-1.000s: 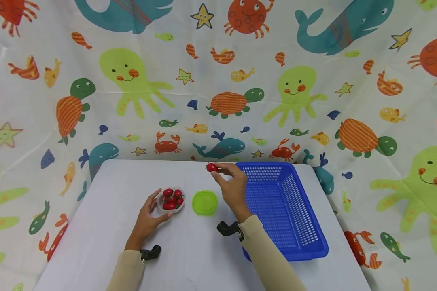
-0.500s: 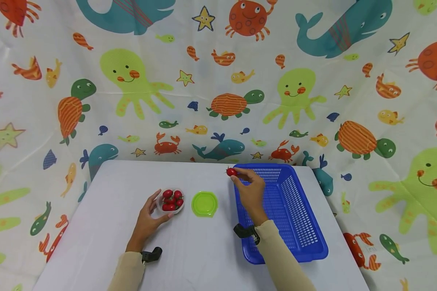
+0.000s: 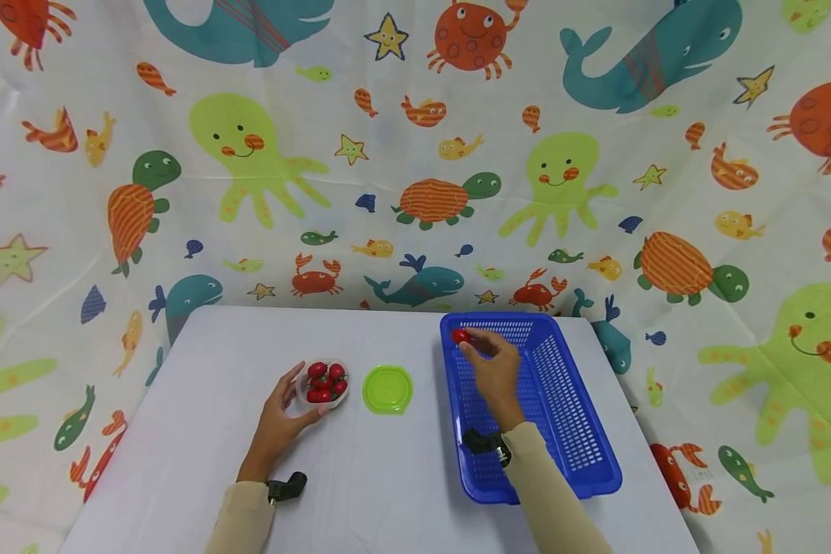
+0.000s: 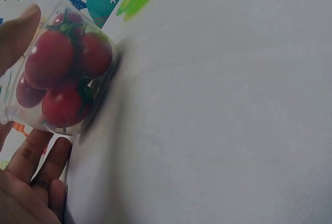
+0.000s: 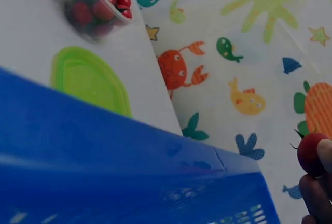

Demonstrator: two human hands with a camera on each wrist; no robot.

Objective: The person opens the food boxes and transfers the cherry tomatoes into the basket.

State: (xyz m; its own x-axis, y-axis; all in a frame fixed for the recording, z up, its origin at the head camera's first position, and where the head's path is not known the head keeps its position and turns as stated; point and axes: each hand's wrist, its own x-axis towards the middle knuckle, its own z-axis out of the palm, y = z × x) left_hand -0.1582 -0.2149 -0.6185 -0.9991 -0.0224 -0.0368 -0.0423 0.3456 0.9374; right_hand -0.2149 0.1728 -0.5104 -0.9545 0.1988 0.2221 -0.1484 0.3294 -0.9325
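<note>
My left hand (image 3: 279,423) curves around a clear plastic tub (image 4: 36,119), thumb on one side and fingers on the other. Several red cherry tomatoes (image 4: 50,58) with green stems fill it. At the right, my right hand (image 3: 497,378) pinches a single cherry tomato (image 3: 460,336) between thumb and fingertips, over the far left part of a blue plastic basket (image 3: 543,412). Its green stem points away from the fingers in the right wrist view. Between tub and basket, a bright green lid (image 3: 388,389) lies flat on the table.
The white-covered table (image 3: 374,477) ends at a hanging cloth (image 3: 415,138) printed with sea animals. The basket has raised, slotted walls and stands at the table's right side. A black camera mount (image 3: 287,487) sits on the left wrist, another mount (image 3: 483,442) on the right.
My right hand has carried the cherry tomato rightward, from above the table behind the green lid to over the basket. The left hand and tub have stayed in place.
</note>
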